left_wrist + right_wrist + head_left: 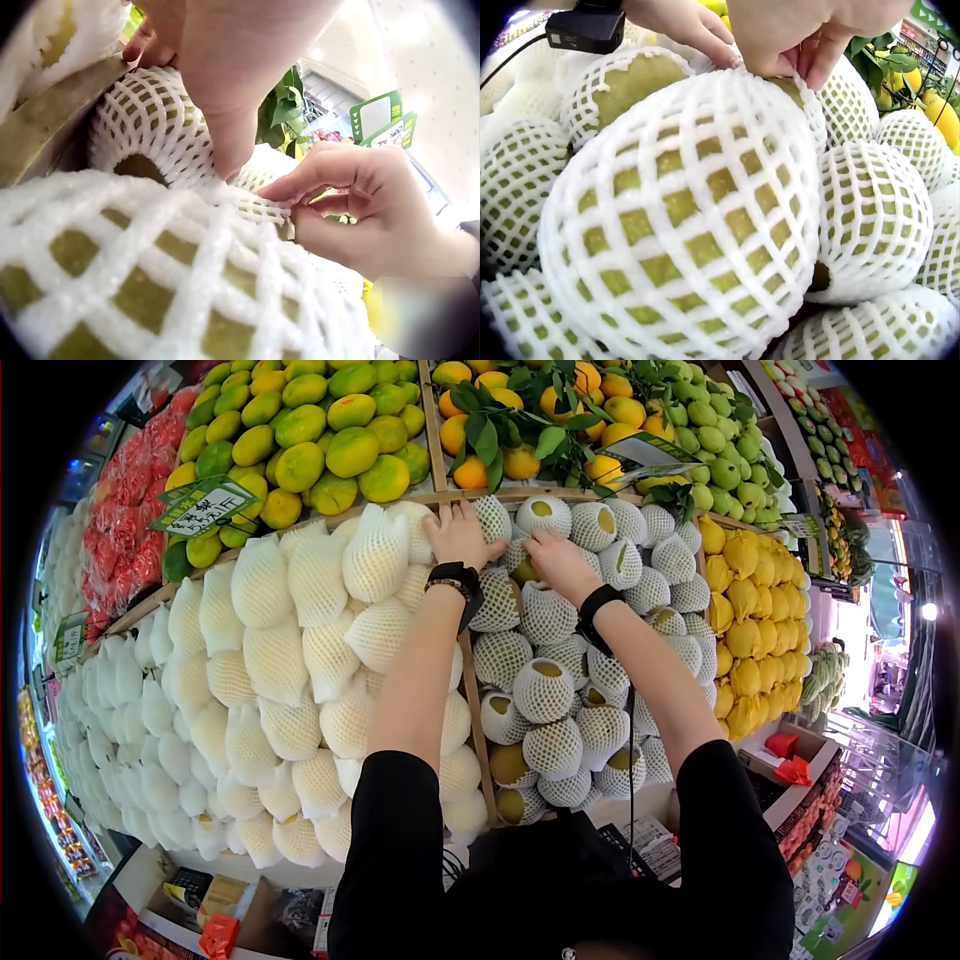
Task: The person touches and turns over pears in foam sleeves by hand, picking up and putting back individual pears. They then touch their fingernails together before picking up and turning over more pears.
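Observation:
My right hand (562, 563) pinches the edge of a white foam net (262, 208) between thumb and fingertips, at the upper end of a bin of green-brown fruit. Below those fingers a patch of the fruit's bare skin (523, 571) shows. Close on its left, my left hand (462, 538) lies spread with its fingers up toward the wooden ledge. Its thumb (230, 146) touches the netting near the pinch, and a netted fruit (146, 112) sits between thumb and fingers. A large netted fruit (682, 217) fills the right wrist view, in front of both hands.
Pale fruit in thick foam sleeves (270, 670) is piled left of a wooden divider (480, 735). Yellow-wrapped fruit (750, 615) stands at the right. Beyond the ledge lie green-yellow fruit (300, 425), oranges with leaves (520, 460) and a price sign (205, 508).

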Motion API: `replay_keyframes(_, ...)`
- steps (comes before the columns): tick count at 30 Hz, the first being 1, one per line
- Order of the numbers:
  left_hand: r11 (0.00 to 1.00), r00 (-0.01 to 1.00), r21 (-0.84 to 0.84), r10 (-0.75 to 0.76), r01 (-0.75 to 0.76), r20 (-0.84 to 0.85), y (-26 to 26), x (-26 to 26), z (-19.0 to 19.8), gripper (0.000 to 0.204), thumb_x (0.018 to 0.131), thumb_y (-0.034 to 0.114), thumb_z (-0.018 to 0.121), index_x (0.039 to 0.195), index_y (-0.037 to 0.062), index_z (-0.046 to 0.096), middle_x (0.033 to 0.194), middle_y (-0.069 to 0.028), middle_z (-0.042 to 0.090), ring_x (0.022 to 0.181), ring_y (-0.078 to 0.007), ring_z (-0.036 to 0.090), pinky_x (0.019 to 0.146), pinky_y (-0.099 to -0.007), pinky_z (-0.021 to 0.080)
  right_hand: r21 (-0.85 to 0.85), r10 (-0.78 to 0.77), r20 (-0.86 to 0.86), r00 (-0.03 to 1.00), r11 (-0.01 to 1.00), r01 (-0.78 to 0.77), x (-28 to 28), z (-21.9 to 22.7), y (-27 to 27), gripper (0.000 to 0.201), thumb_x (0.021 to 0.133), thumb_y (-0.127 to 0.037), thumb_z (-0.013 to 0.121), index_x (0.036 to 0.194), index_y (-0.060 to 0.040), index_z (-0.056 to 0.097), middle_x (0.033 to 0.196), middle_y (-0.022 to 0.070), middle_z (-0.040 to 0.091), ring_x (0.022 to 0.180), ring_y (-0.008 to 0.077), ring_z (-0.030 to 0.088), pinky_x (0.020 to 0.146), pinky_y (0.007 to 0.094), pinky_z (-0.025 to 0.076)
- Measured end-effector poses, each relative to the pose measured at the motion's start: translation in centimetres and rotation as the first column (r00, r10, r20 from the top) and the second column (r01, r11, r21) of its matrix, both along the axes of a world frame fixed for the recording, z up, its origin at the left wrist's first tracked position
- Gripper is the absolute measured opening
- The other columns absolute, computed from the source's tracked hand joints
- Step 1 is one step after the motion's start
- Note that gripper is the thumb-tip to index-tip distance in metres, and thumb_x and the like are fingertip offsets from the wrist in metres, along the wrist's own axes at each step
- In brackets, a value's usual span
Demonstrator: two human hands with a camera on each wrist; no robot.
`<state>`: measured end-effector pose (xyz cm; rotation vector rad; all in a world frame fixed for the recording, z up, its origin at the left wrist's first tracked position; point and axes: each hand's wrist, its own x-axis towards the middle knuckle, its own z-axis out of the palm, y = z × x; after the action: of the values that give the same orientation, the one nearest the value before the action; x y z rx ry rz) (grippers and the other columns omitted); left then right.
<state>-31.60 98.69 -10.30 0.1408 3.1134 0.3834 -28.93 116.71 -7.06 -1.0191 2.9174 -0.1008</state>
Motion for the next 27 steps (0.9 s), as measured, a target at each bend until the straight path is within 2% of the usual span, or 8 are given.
replay_keyframes(3, 0.999, 0.997, -0.044, -0.001, 0.004, 0.083, 0.2, -0.4, 0.5, 0.089, 0.063, 0.065, 0.067, 0.123, 0.0023, 0.047, 0.12, -0.0078, 0.056, 0.112, -0.0226, 0.045, 0.09, -0.0463, 0.03, 0.006, -0.034, -0.011, 0.999, 0.999, 0.034, 0.3, 0.2, 0.2, 0.028, 0.065, -0.006, 0.068, 0.089, -0.0019, 0.055, 0.093, 0.0115, 0.052, 0.093, 0.0287, 0.053, 0.082, 0.0363, 0.047)
replay_keyframes(9, 0.998, 1.0, -0.064, 0.001, 0.001, 0.018, 0.3, -0.4, 0.9, 0.089, 0.063, 0.069, 0.063, 0.122, 0.0035, 0.048, 0.116, -0.0105, 0.058, 0.109, -0.0242, 0.048, 0.087, -0.0461, 0.032, -0.143, -0.028, 0.007, 1.0, 0.989, 0.029, 1.4, 0.5, 1.7, 0.019, 0.069, -0.007, 0.063, 0.085, -0.0014, 0.055, 0.092, 0.0122, 0.051, 0.093, 0.0291, 0.053, 0.079, 0.0376, 0.048)
replay_keyframes(12, 0.999, 0.991, -0.045, -0.006, 0.012, 0.136, 0.1, -0.7, 1.5, 0.09, 0.064, 0.071, 0.061, 0.122, 0.0037, 0.048, 0.115, -0.0126, 0.057, 0.107, -0.025, 0.049, 0.086, -0.0455, 0.034, -0.228, -0.006, 0.026, 1.0, 0.974, 0.012, 1.7, 0.8, 2.8, 0.017, 0.07, -0.006, 0.062, 0.085, -0.0019, 0.055, 0.089, 0.0124, 0.051, 0.091, 0.0299, 0.054, 0.077, 0.0385, 0.049)
replay_keyframes(15, 0.999, 0.999, 0.017, 0.033, -0.033, -0.029, 0.2, -0.2, 1.2, 0.085, 0.063, 0.062, 0.067, 0.122, 0.0037, 0.048, 0.112, -0.0125, 0.057, 0.105, -0.0258, 0.049, 0.084, -0.0435, 0.036, -0.23, -0.042, 0.103, 0.994, 0.971, 0.065, 1.7, 0.5, 3.1, 0.019, 0.071, -0.005, 0.061, 0.089, -0.0023, 0.053, 0.089, 0.0126, 0.052, 0.089, 0.0314, 0.055, 0.077, 0.0393, 0.049)
replay_keyframes(18, 0.993, 0.924, -0.014, -0.114, 0.116, -0.365, 1.2, 1.2, 1.0, 0.07, 0.062, 0.045, 0.073, 0.115, 0.0044, 0.051, 0.104, -0.0113, 0.056, 0.103, -0.0268, 0.049, 0.082, -0.0423, 0.037, -0.171, -0.061, 0.082, 0.995, 0.982, 0.074, 1.5, -0.2, 2.6, 0.023, 0.071, -0.004, 0.06, 0.092, -0.0023, 0.052, 0.089, 0.0131, 0.054, 0.089, 0.0327, 0.056, 0.078, 0.0398, 0.049)
replay_keyframes(21, 0.892, 0.862, -0.024, -0.443, 0.451, -0.248, 2.7, 3.4, 1.5, 0.052, 0.062, 0.027, 0.073, 0.104, 0.004, 0.053, 0.098, -0.0108, 0.056, 0.099, -0.0254, 0.049, 0.085, -0.041, 0.035, -0.152, -0.115, 0.099, 0.988, 0.98, 0.129, 1.4, 0.3, 1.6, 0.027, 0.069, -0.004, 0.062, 0.094, -0.0024, 0.052, 0.093, 0.0141, 0.056, 0.091, 0.0337, 0.056, 0.079, 0.0406, 0.048)
replay_keyframes(24, 0.886, 0.895, 0.172, -0.395, 0.43, -0.207, 3.3, 5.1, 1.7, 0.041, 0.063, 0.021, 0.07, 0.098, 0.0053, 0.054, 0.097, -0.0101, 0.056, 0.1, -0.0248, 0.049, 0.084, -0.0411, 0.036, -0.097, -0.167, 0.206, 0.964, 0.977, 0.19, 1.3, 1.4, 0.8, 0.03, 0.067, -0.002, 0.063, 0.095, -0.0023, 0.052, 0.094, 0.0149, 0.057, 0.093, 0.0343, 0.056, 0.081, 0.0415, 0.047)
replay_keyframes(27, 0.9, 0.907, 0.15, -0.383, 0.408, -0.175, 3.7, 5.3, 1.9, 0.032, 0.067, 0.019, 0.067, 0.094, 0.006, 0.055, 0.094, -0.0087, 0.057, 0.097, -0.0249, 0.051, 0.084, -0.0415, 0.036, -0.163, -0.119, 0.248, 0.961, 0.973, 0.163, 1.1, 1.1, 1.5, 0.033, 0.066, 0.0, 0.063, 0.097, -0.0028, 0.052, 0.095, 0.0152, 0.058, 0.094, 0.0348, 0.056, 0.081, 0.0423, 0.046)
